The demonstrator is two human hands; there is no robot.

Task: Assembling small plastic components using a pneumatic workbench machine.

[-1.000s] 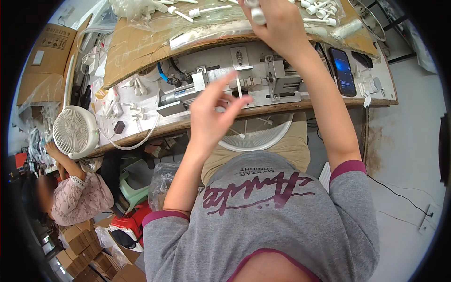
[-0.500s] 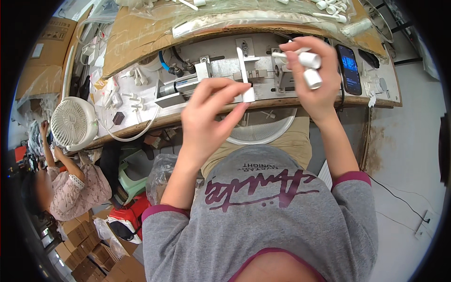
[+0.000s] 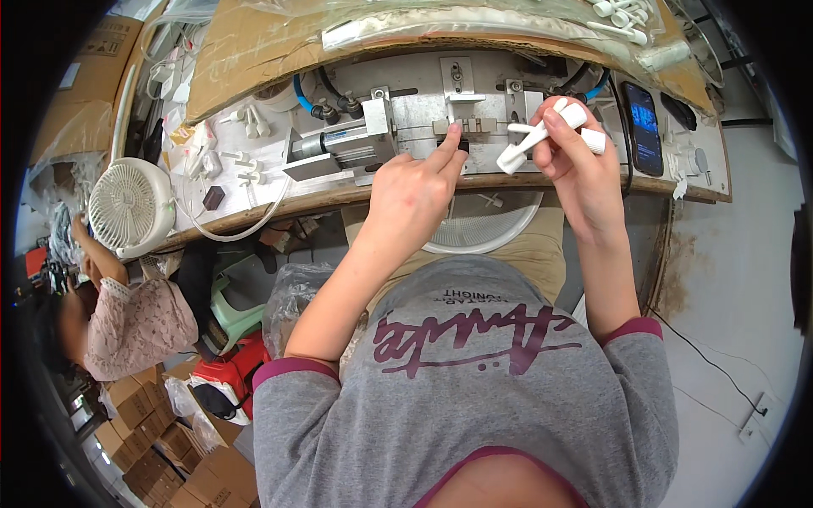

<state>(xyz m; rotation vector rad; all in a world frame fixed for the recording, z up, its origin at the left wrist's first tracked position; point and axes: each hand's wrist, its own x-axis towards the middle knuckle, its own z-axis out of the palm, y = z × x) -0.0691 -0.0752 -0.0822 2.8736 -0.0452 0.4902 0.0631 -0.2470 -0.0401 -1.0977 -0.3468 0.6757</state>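
Workbench jig (image 3: 474, 127): left hand (image 3: 415, 190) presses it; right hand (image 3: 584, 173) pinches white plastic fittings (image 3: 542, 135).

Even, bright light fills the scene, with only soft shadows under the bench edge just below the fingers (image 3: 451, 140). The clear plastic sheet (image 3: 474, 19) well above the fingers shows pale glare. The fisheye bends straight edges toward a black rim, and things far left of the fingers look smeared
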